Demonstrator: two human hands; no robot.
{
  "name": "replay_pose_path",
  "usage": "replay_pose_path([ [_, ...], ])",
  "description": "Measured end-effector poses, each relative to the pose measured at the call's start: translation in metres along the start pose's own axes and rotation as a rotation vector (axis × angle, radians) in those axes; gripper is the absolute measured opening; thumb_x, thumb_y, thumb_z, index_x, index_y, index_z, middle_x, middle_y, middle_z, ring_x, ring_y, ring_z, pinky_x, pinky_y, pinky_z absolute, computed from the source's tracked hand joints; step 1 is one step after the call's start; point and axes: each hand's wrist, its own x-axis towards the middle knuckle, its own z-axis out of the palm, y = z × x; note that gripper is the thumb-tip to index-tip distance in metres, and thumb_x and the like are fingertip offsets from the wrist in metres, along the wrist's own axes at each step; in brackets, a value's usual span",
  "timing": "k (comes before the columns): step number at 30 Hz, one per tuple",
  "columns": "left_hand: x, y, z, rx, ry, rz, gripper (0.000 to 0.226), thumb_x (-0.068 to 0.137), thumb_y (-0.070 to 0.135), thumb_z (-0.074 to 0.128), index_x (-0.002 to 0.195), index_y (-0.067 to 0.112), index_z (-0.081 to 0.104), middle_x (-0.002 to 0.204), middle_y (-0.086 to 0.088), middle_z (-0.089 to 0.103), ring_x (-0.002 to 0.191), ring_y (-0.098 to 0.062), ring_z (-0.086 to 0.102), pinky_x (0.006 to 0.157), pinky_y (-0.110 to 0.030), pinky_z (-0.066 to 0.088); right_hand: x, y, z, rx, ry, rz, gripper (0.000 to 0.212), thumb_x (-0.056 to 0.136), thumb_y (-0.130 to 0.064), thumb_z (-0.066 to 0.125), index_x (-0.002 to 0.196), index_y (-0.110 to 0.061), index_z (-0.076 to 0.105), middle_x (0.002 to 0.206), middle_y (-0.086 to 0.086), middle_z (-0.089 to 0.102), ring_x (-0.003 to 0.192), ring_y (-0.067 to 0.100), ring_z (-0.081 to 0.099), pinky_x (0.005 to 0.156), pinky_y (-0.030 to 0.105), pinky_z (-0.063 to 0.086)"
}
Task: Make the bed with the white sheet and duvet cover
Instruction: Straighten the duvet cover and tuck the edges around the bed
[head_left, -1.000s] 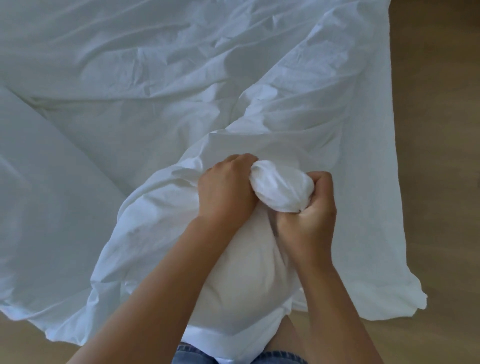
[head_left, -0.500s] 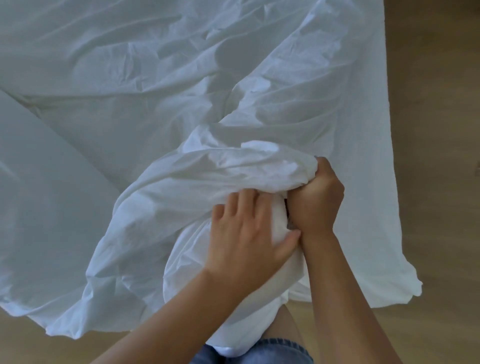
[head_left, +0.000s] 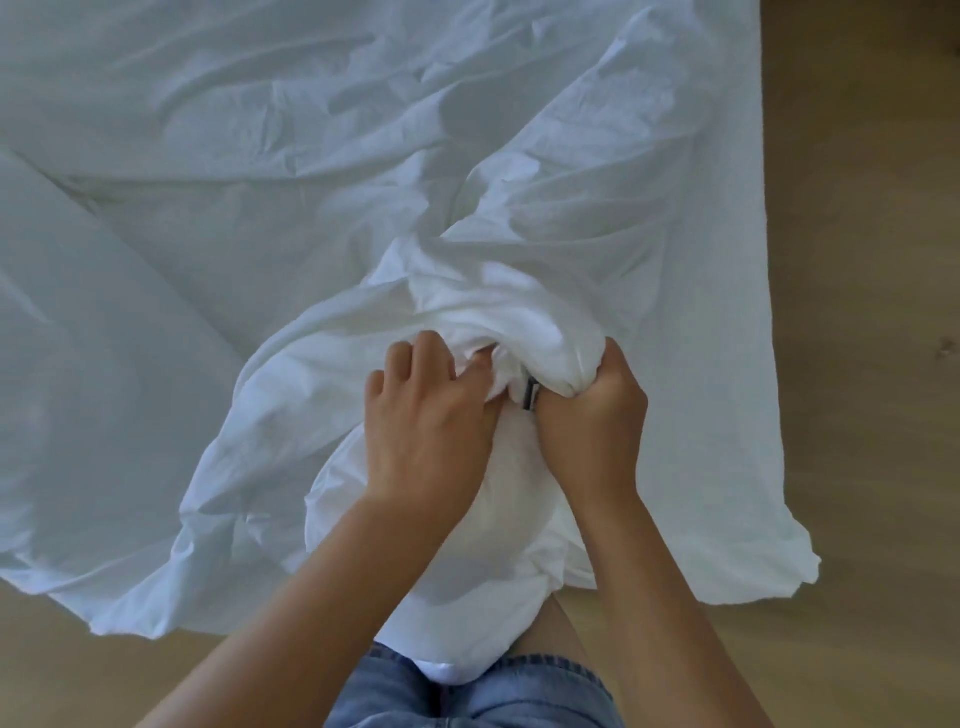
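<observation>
Both hands are on the white bedding (head_left: 363, 182), at its near edge.
- Right hand (head_left: 592, 426): clenched in a fist round a thick wad (head_left: 540, 338) of gathered cloth, knuckles toward the camera.
- Left hand (head_left: 431, 431): just beside it, back of the hand up, fingertips curled and dug into the same wad's folds, gripping cloth.
- A small dark strip (head_left: 530, 395) shows between the two hands; I can't tell what it is.
- Below the hands the cloth balloons into a rounded, puffy lobe (head_left: 493, 561) that hangs down to the person's denim shorts (head_left: 467, 696).
- The rest of the bedding is spread wide and flat. It is matte woven cotton by the look, heavily creased, with sharp ridges fanning out from the wad.
- A smoother panel (head_left: 78, 364) lies on the left, with a straight diagonal edge.
- I can't separate sheet from duvet cover; it's all the same white.
- The right and near hems are wavy and rest on a light wood-grain floor (head_left: 857, 260).
</observation>
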Motion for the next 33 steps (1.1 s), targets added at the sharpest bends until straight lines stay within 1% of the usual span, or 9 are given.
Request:
replay_pose_path([
  [4, 0.003, -0.003, 0.001, -0.010, -0.068, -0.194, 0.024, 0.094, 0.022, 0.047, 0.112, 0.012, 0.059, 0.080, 0.004, 0.041, 0.077, -0.023, 0.050, 0.061, -0.027, 0.023, -0.010, -0.019, 0.023, -0.045, 0.020, -0.131, 0.024, 0.078, -0.016, 0.071, 0.093, -0.012, 0.053, 0.074, -0.011, 0.053, 0.064, 0.017, 0.053, 0.057, 0.023, 0.036],
  [7, -0.003, -0.006, 0.003, -0.375, 0.009, -0.264, 0.006, 0.092, 0.013, 0.045, 0.088, 0.014, 0.049, 0.070, 0.012, 0.043, 0.067, -0.015, 0.046, 0.060, -0.025, 0.023, -0.013, -0.022, 0.035, -0.093, 0.017, -0.182, 0.025, 0.082, -0.023, 0.070, 0.093, -0.007, 0.054, 0.077, -0.003, 0.058, 0.061, 0.016, 0.051, 0.054, 0.025, 0.034],
  [11, 0.002, -0.009, -0.004, -0.951, -0.161, -0.401, 0.014, 0.086, 0.013, 0.044, 0.082, 0.008, 0.057, 0.076, 0.000, 0.062, 0.076, -0.017, 0.057, 0.068, -0.032, 0.044, -0.011, -0.023, 0.038, -0.085, 0.017, -0.207, 0.028, 0.079, -0.017, 0.068, 0.101, -0.003, 0.056, 0.083, 0.004, 0.062, 0.063, 0.020, 0.055, 0.056, 0.025, 0.035],
  [15, 0.002, -0.009, -0.010, -1.347, -0.227, -0.473, 0.042, 0.068, 0.040, 0.053, 0.076, -0.001, 0.058, 0.071, -0.006, 0.064, 0.073, -0.016, 0.063, 0.071, -0.035, 0.049, -0.024, -0.022, 0.037, -0.107, -0.204, -0.226, 0.038, 0.078, -0.028, 0.059, 0.111, -0.013, 0.046, 0.093, -0.008, 0.055, 0.072, 0.008, 0.052, 0.055, 0.012, 0.034],
  [18, 0.001, -0.004, -0.002, -1.210, -0.127, -0.593, 0.032, 0.067, 0.039, 0.066, 0.088, 0.016, 0.066, 0.075, 0.001, 0.072, 0.075, -0.015, 0.070, 0.073, -0.038, 0.057, -0.031, -0.013, 0.023, -0.015, -0.415, -0.227, 0.031, 0.079, -0.024, 0.055, 0.108, -0.017, 0.048, 0.105, -0.004, 0.051, 0.083, -0.002, 0.052, 0.062, 0.009, 0.039],
  [23, 0.000, -0.002, 0.013, -1.113, -0.095, -0.647, 0.025, 0.071, 0.011, 0.066, 0.095, 0.015, 0.063, 0.079, 0.000, 0.071, 0.075, -0.016, 0.069, 0.065, -0.036, 0.056, -0.013, -0.008, 0.002, 0.765, -0.451, 0.521, 0.024, 0.074, -0.010, 0.040, 0.062, -0.009, 0.060, 0.067, 0.011, 0.051, 0.058, 0.014, 0.051, 0.054, 0.026, 0.040],
  [27, -0.008, -0.004, 0.014, -1.045, -0.177, -0.564, 0.021, 0.072, 0.006, 0.067, 0.093, 0.011, 0.063, 0.073, 0.000, 0.069, 0.069, -0.014, 0.069, 0.055, -0.029, 0.054, -0.003, -0.013, 0.008, 0.356, -0.530, 0.580, 0.023, 0.084, -0.026, 0.048, 0.073, -0.007, 0.057, 0.071, 0.012, 0.052, 0.065, 0.025, 0.049, 0.053, 0.029, 0.036],
  [30, -0.021, -0.010, 0.011, -0.727, -0.274, -0.439, 0.030, 0.073, 0.012, 0.064, 0.101, 0.015, 0.053, 0.077, 0.006, 0.063, 0.075, -0.011, 0.063, 0.065, -0.032, 0.053, -0.002, -0.015, 0.012, 0.381, -0.730, 0.687, 0.043, 0.085, -0.048, 0.049, 0.090, -0.010, 0.069, 0.079, 0.002, 0.071, 0.072, 0.013, 0.067, 0.058, 0.024, 0.050],
  [33, -0.034, -0.010, 0.007, -0.619, -0.247, -0.377, 0.029, 0.076, 0.013, 0.063, 0.100, 0.019, 0.047, 0.073, 0.011, 0.056, 0.071, -0.005, 0.057, 0.060, -0.022, 0.044, -0.008, -0.012, 0.014, 0.266, -0.750, 0.710, 0.044, 0.083, -0.045, 0.059, 0.108, -0.009, 0.066, 0.095, 0.007, 0.073, 0.088, 0.019, 0.070, 0.071, 0.029, 0.055],
])
